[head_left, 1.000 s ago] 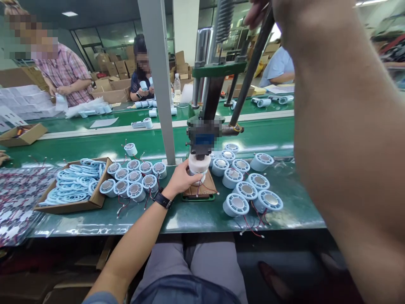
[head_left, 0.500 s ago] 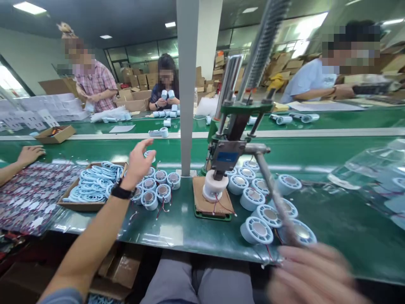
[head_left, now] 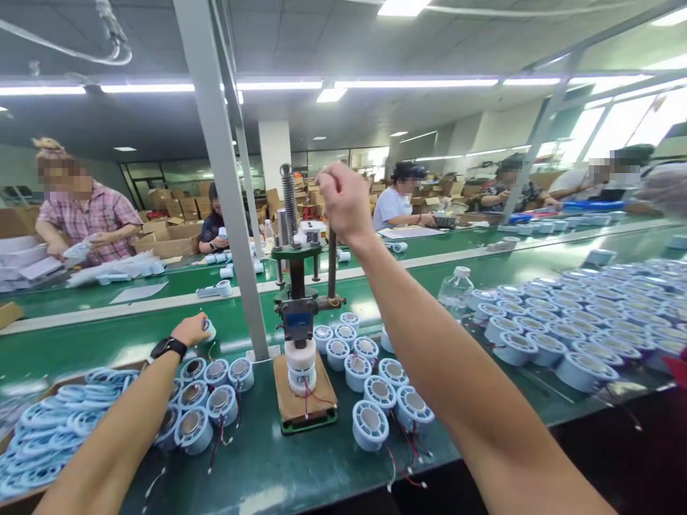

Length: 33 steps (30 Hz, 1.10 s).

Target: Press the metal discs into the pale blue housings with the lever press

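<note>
My right hand (head_left: 346,204) is raised and closed around the upper end of the lever (head_left: 332,268) of a hand press (head_left: 298,315). Under the ram, a white round fixture (head_left: 300,355) sits over a part whose red wires trail onto the brown board of the press base (head_left: 316,400). Stretched out to the left, my left hand (head_left: 190,330) has its fingers around a light-blue round housing (head_left: 209,330). Several similar wired housings (head_left: 194,429) stand just nearer to me, below that hand.
Finished-looking housings (head_left: 370,425) cluster right of the press, and many more (head_left: 585,365) fill the bench further right. A box of blue rings (head_left: 69,422) lies at left. A grey post (head_left: 222,179) rises beside the press. Several people work across the conveyor (head_left: 150,300).
My right hand and the lever have swung from low at the right up to upright. The left hand has closed around a housing. The view has tilted up and turned right.
</note>
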Motion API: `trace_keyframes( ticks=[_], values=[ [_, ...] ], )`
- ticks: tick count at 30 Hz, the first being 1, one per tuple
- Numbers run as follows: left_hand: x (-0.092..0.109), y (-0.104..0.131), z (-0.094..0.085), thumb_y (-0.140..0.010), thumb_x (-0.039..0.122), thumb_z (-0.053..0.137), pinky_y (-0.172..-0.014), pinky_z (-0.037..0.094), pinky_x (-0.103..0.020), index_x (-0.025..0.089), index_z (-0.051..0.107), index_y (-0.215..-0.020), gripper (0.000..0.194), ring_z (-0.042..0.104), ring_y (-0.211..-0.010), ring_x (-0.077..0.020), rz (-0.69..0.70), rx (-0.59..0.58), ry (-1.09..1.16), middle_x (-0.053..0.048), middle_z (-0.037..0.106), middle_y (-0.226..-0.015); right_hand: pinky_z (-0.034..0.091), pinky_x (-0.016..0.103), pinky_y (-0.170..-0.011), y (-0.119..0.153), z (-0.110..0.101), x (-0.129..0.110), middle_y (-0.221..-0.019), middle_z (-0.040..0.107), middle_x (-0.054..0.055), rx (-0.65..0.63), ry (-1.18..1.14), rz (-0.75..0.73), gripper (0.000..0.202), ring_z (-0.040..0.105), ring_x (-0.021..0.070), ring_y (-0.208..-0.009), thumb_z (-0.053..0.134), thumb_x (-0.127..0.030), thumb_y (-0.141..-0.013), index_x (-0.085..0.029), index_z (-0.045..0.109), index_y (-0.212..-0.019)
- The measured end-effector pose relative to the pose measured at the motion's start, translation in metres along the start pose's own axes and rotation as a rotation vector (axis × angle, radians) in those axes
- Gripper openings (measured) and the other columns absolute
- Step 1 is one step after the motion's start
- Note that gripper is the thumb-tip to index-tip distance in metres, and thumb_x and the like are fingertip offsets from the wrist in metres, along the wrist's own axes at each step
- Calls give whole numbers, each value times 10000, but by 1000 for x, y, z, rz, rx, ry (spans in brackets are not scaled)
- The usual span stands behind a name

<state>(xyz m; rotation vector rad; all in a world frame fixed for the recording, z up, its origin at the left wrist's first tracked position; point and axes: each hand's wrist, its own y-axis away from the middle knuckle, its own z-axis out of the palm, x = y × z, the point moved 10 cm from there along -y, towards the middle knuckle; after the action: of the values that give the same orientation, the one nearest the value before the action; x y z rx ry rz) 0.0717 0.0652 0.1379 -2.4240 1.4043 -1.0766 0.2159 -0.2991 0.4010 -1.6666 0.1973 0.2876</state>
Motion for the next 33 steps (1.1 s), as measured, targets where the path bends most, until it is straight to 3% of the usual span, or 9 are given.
trace_keyframes(
  ticks=[4,9,12,16,18,21,25,27,33],
  values=[
    [61,31,-19,-613,172,592,-727,439,-261,177,645,-1022,413,596,-753,-205,113,-177,-114,-26,667,-834,453,280,-813,-8,18,24,-708,500,8,-114,-8,22,215,482,110,-689,370,-220,-955,-161,454,-766],
    [138,170,26,-593,70,494,-811,474,-260,320,655,-1129,614,636,-931,-206,309,-839,-173,2,675,-1068,433,370,-1040,10,8,16,-1127,573,84,-176,-26,-12,273,534,183,-1142,365,-301,-976,-164,515,-1158],
    [150,218,59,-607,-17,441,-821,496,-285,298,678,-1059,600,636,-975,-218,372,-834,-274,-34,669,-1088,381,411,-1130,81,-7,8,-1431,398,92,-46,-39,111,479,403,201,-1349,392,-320,-965,-238,327,-1433],
    [150,230,83,-664,-66,439,-1073,432,-442,266,645,-1219,679,478,-1333,-285,466,-592,-246,-111,492,-1454,386,484,-1133,234,1,13,-1476,351,113,30,-106,403,743,375,248,-1388,512,-391,-903,-268,134,-1531],
    [144,228,72,-690,-78,434,-1148,357,-499,288,602,-1303,733,345,-1444,-282,483,-444,-203,-94,389,-1547,383,504,-1126,297,20,25,-1488,334,146,-12,-133,554,894,371,280,-1393,591,-447,-822,-224,111,-1542],
    [115,210,22,-776,-67,388,-1169,338,-492,283,626,-1268,649,392,-1415,-233,381,-195,-242,-68,499,-1466,449,495,-1042,355,56,52,-1394,454,190,-155,-127,819,1062,516,316,-1253,646,-527,-697,-152,135,-1549],
    [24,166,-75,-827,-21,399,-1077,408,-372,201,682,-1085,443,576,-1166,-210,-6,10,-428,-96,665,-1194,492,482,-948,366,69,67,-1230,594,163,-190,-55,958,1055,611,335,-1084,648,-594,-634,-172,264,-1522],
    [-16,147,-106,-877,46,447,-997,439,-364,153,682,-998,285,620,-1010,-206,-90,15,-445,-97,695,-1017,482,497,-961,362,62,60,-1255,581,169,-126,-28,942,1041,608,343,-1097,646,-600,-652,-167,269,-1519],
    [-70,127,-96,-818,187,689,-762,422,-243,130,671,-887,91,574,-668,-137,-179,-97,-404,47,592,-630,452,521,-1023,367,7,-19,-1306,529,122,-137,70,565,616,534,321,-1214,588,-493,-863,-241,446,-1407]
  ],
)
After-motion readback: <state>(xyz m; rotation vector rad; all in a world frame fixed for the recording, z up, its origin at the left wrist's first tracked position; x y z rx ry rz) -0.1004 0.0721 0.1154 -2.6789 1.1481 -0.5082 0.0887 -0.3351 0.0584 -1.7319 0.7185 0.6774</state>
